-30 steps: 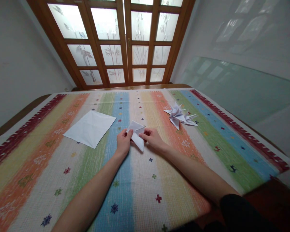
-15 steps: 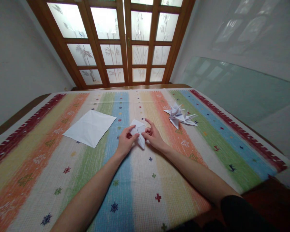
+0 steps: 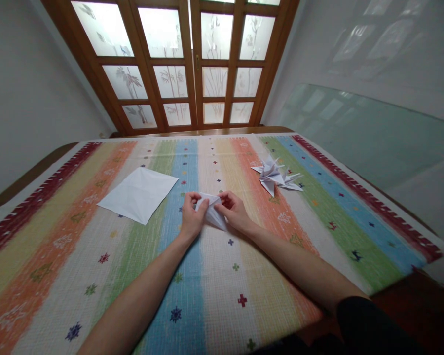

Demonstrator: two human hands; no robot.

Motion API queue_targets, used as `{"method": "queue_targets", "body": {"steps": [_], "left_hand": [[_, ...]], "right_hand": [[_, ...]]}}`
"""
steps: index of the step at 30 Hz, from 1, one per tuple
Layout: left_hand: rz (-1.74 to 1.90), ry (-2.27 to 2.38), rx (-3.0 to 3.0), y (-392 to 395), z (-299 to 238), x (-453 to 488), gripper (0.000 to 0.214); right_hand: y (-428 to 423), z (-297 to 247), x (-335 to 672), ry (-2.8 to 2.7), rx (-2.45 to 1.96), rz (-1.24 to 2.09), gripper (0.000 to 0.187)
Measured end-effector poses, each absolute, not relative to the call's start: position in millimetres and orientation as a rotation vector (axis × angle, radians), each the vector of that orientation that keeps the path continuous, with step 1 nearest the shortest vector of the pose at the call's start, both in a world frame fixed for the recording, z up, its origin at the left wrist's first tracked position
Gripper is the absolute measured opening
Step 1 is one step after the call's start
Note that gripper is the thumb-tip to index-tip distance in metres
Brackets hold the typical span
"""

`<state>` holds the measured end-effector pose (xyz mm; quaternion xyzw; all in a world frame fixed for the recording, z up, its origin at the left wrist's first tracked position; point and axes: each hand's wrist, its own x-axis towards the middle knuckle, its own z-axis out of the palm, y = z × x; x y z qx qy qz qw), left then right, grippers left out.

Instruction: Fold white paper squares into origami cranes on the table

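Note:
Between my two hands is a piece of folded white paper (image 3: 213, 215), its pointed end towards me over the cream stripe of the cloth. My left hand (image 3: 193, 213) pinches its left side, thumb on top and fingers curled behind. On the other side my right hand (image 3: 234, 211) grips the upper right edge between thumb and fingers. Part of the paper is hidden behind my fingers. A flat white sheet (image 3: 138, 195) with faint creases lies to the left of my hands. Folded paper cranes (image 3: 276, 176) sit in a cluster to the right, beyond my right hand.
A striped tablecloth (image 3: 140, 276) with small printed motifs covers the table, whose wooden edge (image 3: 64, 150) shows at the back left. Past the table are wooden doors with frosted panes (image 3: 166, 81). A pale glass panel (image 3: 355, 130) stands against the right wall.
The fingers of my right hand have curled in from a spread pose and now grip the paper. The folded paper has turned a little and its lower part looks wider.

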<state>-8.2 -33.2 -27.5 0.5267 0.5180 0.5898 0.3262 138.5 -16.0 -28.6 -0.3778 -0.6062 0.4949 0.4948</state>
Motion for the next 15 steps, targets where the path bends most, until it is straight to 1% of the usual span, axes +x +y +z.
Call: {"method": "queue_targets", "body": {"steps": [1, 4, 6, 8, 12, 13, 15], "left_hand": [[1.560, 1.348, 1.370, -34.1, -27.2, -8.0, 0.030], [1.561, 1.274, 1.387, -36.0, -26.1, -8.1, 0.054], [1.518, 1.179, 1.421, -36.1, -25.9, -8.9, 0.062], [1.442, 1.109, 1.470, -35.3, -26.0, -10.3, 0.055], [1.309, 1.238, 1.560, -34.0, -26.0, -12.5, 0.025], [1.305, 1.264, 1.554, -34.2, -26.0, -12.4, 0.020], [1.325, 1.249, 1.507, -35.3, -25.9, -10.8, 0.019]], "right_hand": [[-17.3, -27.6, 138.1, -1.469, -0.913, 1.193, 0.026], [-19.1, -25.3, 137.6, -1.445, -0.906, 1.172, 0.026], [-17.7, -24.2, 138.1, -1.404, -0.908, 1.153, 0.028], [-14.5, -22.9, 139.2, -1.341, -0.926, 1.121, 0.030], [-8.6, -19.1, 142.8, -1.247, -0.933, 1.138, 0.037], [-8.2, -17.8, 143.6, -1.247, -0.925, 1.182, 0.038], [-8.1, -14.9, 144.8, -1.260, -0.914, 1.284, 0.039]]}}
